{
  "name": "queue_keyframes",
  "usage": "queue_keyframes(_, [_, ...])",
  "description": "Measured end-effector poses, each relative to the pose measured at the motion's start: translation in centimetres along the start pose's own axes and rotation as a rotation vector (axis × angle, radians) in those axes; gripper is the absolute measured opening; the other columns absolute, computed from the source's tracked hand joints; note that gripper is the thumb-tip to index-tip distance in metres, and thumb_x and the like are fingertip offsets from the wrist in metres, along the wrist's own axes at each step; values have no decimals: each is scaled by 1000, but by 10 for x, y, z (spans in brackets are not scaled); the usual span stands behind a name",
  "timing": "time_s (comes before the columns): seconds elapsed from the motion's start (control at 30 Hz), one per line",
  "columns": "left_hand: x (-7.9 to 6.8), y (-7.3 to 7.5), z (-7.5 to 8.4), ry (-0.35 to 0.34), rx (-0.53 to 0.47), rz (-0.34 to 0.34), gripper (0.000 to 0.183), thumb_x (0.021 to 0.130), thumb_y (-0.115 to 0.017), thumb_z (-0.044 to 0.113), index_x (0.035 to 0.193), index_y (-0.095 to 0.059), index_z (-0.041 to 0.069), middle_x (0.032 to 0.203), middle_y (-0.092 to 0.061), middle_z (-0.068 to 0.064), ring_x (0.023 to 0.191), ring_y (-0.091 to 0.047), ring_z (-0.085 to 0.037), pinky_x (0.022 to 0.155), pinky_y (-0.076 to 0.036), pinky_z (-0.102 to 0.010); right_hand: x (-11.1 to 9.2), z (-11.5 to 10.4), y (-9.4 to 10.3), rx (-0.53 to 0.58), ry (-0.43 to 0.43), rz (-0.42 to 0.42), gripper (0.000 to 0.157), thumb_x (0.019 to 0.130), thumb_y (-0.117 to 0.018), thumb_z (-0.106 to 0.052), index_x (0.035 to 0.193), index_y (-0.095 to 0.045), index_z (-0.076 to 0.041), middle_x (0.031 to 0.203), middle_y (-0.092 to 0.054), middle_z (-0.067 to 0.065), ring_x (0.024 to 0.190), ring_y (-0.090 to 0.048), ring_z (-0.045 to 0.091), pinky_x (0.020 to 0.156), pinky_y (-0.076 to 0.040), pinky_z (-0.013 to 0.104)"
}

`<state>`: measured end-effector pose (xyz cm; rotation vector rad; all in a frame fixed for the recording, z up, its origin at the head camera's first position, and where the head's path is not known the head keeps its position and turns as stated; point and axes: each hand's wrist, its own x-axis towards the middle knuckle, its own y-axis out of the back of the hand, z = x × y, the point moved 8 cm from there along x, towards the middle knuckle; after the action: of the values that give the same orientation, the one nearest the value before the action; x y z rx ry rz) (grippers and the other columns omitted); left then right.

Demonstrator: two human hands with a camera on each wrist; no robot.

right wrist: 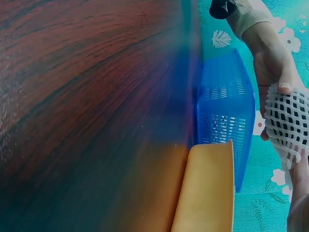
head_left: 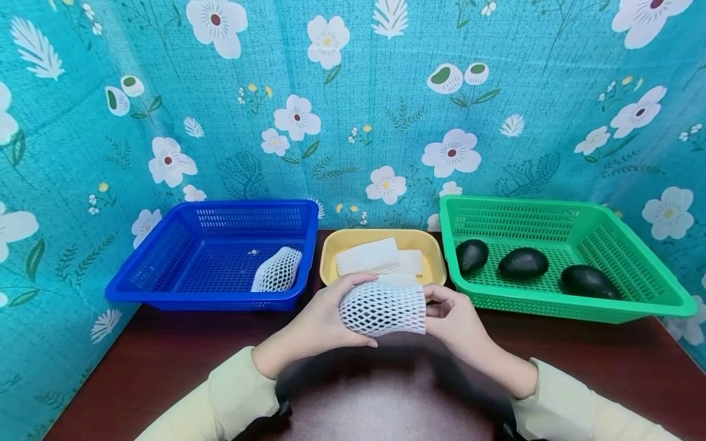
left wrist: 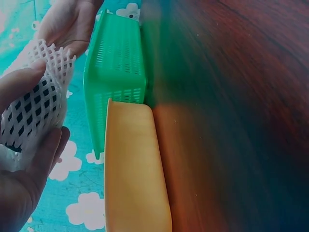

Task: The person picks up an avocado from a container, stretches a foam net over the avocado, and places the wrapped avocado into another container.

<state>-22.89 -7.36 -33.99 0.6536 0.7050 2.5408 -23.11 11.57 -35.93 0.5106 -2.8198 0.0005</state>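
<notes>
Head view shows us one white foam net (head_left: 382, 308), dark through its mesh, held before the yellow tray (head_left: 329, 260): the left hand (head_left: 322, 318) grips its body, the right hand (head_left: 456, 317) pinches its end. We count three dark fruits (head_left: 523, 264) in the green basket (head_left: 507, 225), one bulging net (head_left: 277, 271) in the blue basket (head_left: 193, 263), and at least two flat nets (head_left: 368, 256) in the yellow tray.

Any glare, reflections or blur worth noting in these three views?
Head view: foam net fairly sharp, pale glare on the table below it; left wrist: green basket and yellow tray reflected as soft smears on the table; right wrist: similar smears from the blue basket and yellow tray.
</notes>
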Motion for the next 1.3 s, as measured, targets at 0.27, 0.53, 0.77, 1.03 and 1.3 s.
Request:
queue_keyframes(0.27, [0, -3, -5, 19, -3, -16, 86, 68, -98, 15, 142, -54, 13, 137, -61, -2, 118, -59, -18, 100, -50, -39, 1, 5, 2, -34, -94, -46, 28, 90, -69, 9, 114, -60, 20, 106, -72, 16, 89, -74, 18, 76, -60, 31])
queue_keyframes(0.53, [-5, 1, -5, 31, 4, -34, 84, 71, -96, 18, 142, -53, 15, 135, -61, 0, 116, -59, -17, 98, -51, -38, 1, -1, 4, -207, -97, -145, 30, 92, -73, 0, 118, -67, 13, 113, -70, 22, 92, -73, 17, 78, -59, 29])
queue_keyframes(0.77, [-8, 8, -3, 32, -13, -8, 85, 70, -97, 15, 143, -54, 14, 135, -61, -1, 115, -59, -18, 97, -52, -37, 3, -13, 10, -285, -27, -151, 22, 91, -75, -1, 113, -74, 2, 108, -72, 13, 90, -72, 18, 77, -58, 28])
queue_keyframes(1.03, [-9, 11, 4, 28, -27, -7, 85, 70, -96, 16, 143, -54, 14, 134, -62, 0, 115, -60, -17, 96, -52, -37, 2, -27, 25, -352, 9, -125, 15, 92, -75, -4, 107, -77, -8, 104, -75, 4, 91, -71, 15, 76, -58, 28])
queue_keyframes(1.3, [-11, 13, 13, -21, -26, -9, 83, 69, -97, 19, 141, -55, 18, 132, -62, 2, 113, -60, -15, 95, -53, -35, 3, -50, 60, -431, 72, -9, 17, 92, -73, 4, 109, -75, 0, 103, -76, 0, 91, -72, 10, 75, -58, 24])
